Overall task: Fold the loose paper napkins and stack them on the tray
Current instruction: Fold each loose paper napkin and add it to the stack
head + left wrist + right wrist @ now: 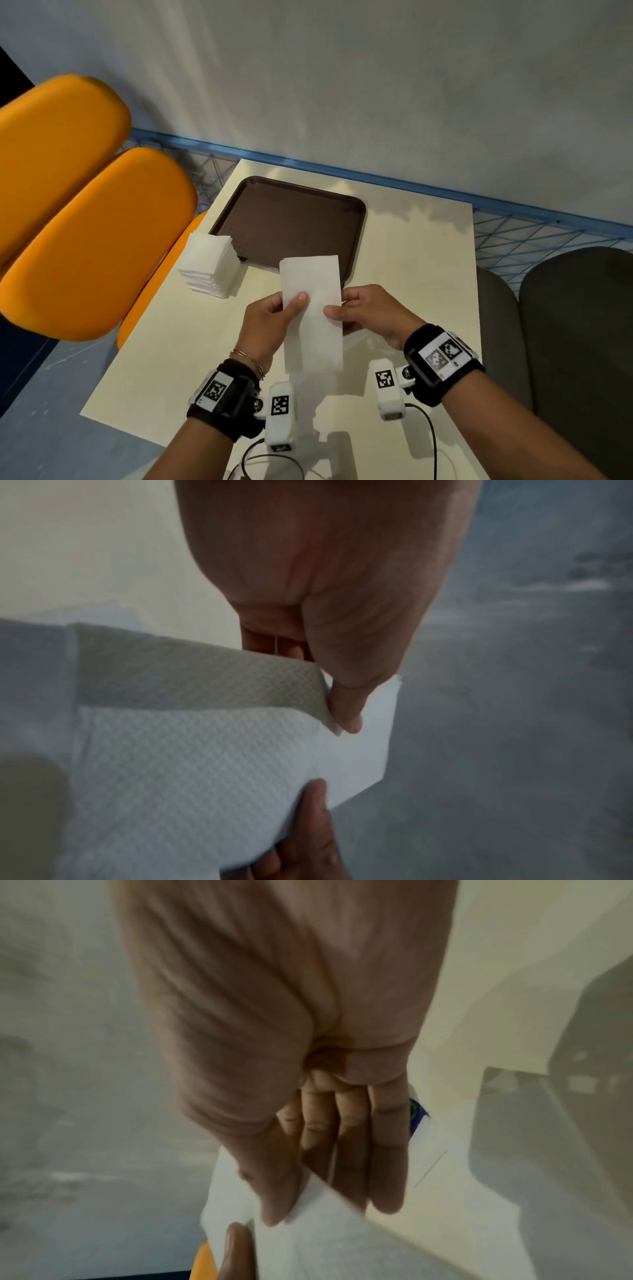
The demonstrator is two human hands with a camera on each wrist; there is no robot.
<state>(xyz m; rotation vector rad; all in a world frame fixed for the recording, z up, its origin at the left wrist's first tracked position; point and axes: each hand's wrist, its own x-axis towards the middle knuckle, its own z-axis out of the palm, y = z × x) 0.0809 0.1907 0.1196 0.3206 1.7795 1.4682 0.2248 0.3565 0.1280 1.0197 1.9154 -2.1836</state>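
Observation:
A long white paper napkin hangs in the air above the cream table, folded lengthwise into a strip. My left hand pinches its left edge with thumb on top. My right hand pinches the right edge the same way. The left wrist view shows the embossed napkin with a lifted flap under my left thumb. In the right wrist view my thumb and fingers clamp the napkin. A dark brown tray lies bare behind the napkin. A stack of white napkins stands at its near left corner.
The cream table runs right to an edge beside dark grey seats. Orange chair cushions sit to the left. A blue wire fence and a grey wall close the far side. Cables trail near the table's front.

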